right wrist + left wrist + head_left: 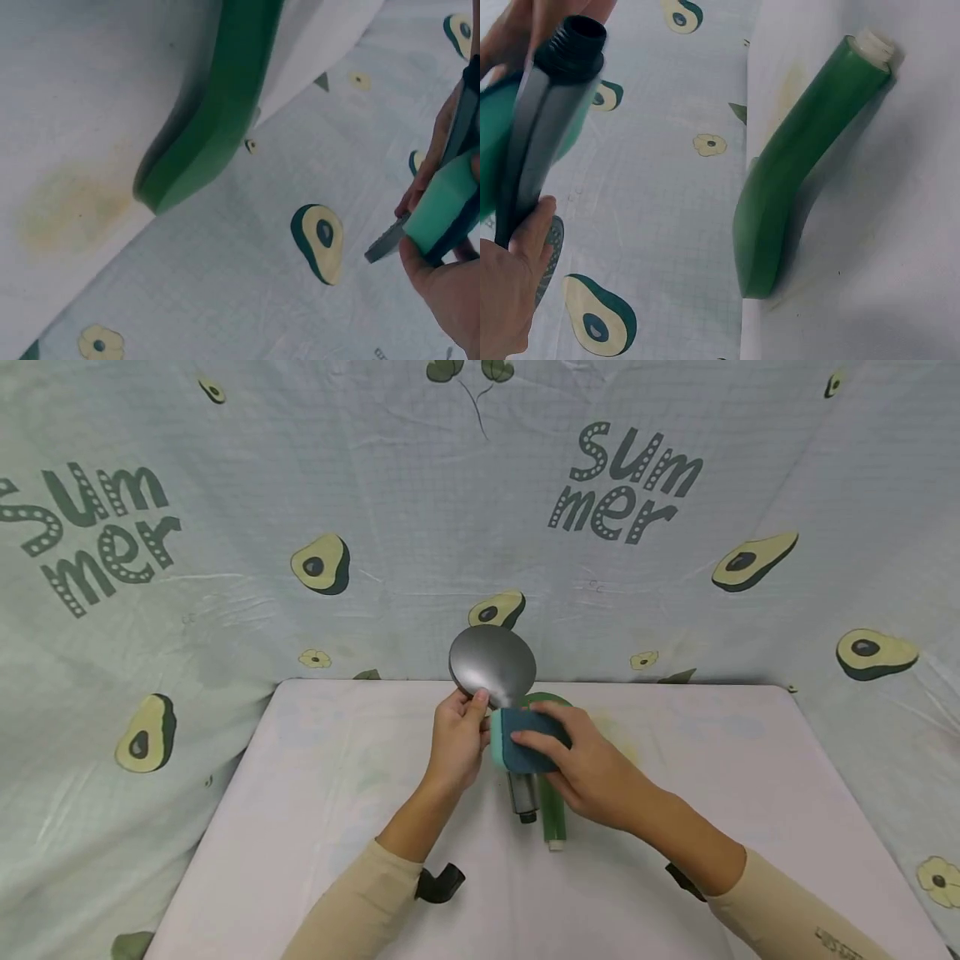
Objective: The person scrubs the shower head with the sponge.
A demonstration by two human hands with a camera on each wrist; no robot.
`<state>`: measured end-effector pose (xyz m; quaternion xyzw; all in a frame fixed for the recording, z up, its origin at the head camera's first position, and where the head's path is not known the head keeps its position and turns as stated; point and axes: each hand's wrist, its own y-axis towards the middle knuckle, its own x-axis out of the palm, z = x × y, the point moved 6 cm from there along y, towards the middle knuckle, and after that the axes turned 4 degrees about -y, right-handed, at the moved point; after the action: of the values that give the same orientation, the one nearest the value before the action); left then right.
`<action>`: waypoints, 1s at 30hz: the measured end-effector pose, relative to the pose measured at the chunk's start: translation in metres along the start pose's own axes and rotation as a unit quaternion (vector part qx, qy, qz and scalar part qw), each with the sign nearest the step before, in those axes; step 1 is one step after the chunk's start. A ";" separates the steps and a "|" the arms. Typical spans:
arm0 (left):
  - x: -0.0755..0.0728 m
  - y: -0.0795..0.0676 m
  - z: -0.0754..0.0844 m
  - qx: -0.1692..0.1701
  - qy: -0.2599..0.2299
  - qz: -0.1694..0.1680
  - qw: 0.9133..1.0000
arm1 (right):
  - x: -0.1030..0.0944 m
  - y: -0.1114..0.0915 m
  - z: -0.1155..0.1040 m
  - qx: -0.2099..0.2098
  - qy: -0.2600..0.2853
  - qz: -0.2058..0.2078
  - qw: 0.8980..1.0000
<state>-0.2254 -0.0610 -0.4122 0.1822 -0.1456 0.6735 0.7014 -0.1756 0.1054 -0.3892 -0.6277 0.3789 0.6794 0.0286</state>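
Observation:
Near the far edge of the table, my left hand (pixel 454 742) grips a grey shower head (pixel 492 662) just below its round disc. Its handle points down toward me, and the threaded black end (pixel 574 46) shows in the left wrist view. A sponge (pixel 528 742), light teal on one side and dark blue on the other, is pinched in my right hand (pixel 603 777). It lies across the handle and hides its middle part. Beneath and beside the hands lies a green shower head (pixel 795 150) with a pale threaded end.
A white cloth covers the table (pixel 322 802), with a yellowish stain (pixel 75 206) near its far edge. Behind it hangs a pale curtain (pixel 420 527) printed with avocados and lettering. Black wrist straps (pixel 441 885) show by both sleeves.

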 end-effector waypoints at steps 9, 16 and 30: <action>0.007 -0.003 -0.007 0.000 -0.008 -0.023 1.000 | 0.000 0.018 0.024 0.144 0.061 0.047 0.987; -0.002 0.003 -0.002 0.020 -0.042 0.014 0.999 | 0.021 -0.017 0.001 0.115 0.168 0.011 0.979; 0.003 -0.001 -0.001 0.023 -0.050 -0.011 0.998 | 0.029 -0.024 0.002 0.185 0.288 0.028 0.939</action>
<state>-0.2245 -0.0580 -0.4122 0.2332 -0.1631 0.6587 0.6965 -0.1707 0.1105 -0.4265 -0.7693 0.5075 0.3878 0.0141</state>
